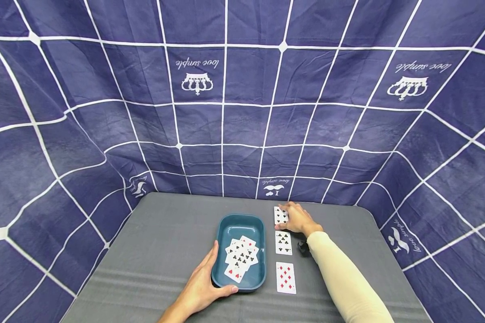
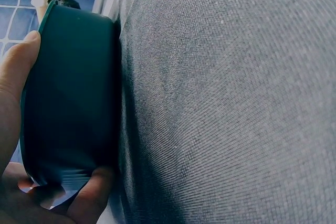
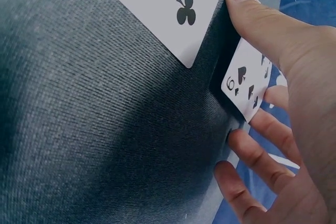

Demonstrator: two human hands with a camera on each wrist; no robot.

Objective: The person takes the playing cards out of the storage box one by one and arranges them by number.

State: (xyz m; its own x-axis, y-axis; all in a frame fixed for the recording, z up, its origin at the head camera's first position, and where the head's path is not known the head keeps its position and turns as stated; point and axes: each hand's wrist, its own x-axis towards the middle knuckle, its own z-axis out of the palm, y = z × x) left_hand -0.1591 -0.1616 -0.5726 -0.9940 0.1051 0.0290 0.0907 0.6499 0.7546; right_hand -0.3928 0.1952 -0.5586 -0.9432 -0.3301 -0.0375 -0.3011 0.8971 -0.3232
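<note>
My R hand [image 1: 300, 219] was set wide, thumb & fingers spread about the six of spades [image 1: 280, 216], far R, beyond the clubs card [image 1: 284, 243]; firm contact: couldn't tell. My L hand [image 1: 202, 280] gripped the tray [image 1: 240, 220] at near-left corner. Est'd six: light, flexible, slick; best hold was opp. edges.

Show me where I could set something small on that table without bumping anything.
The grey table is bare left of the blue tray and left hand, and right of the cream sleeve. It's crowded right of the tray, where the spades card, clubs card and diamonds card line up, with the right hand at the spades card.
</note>
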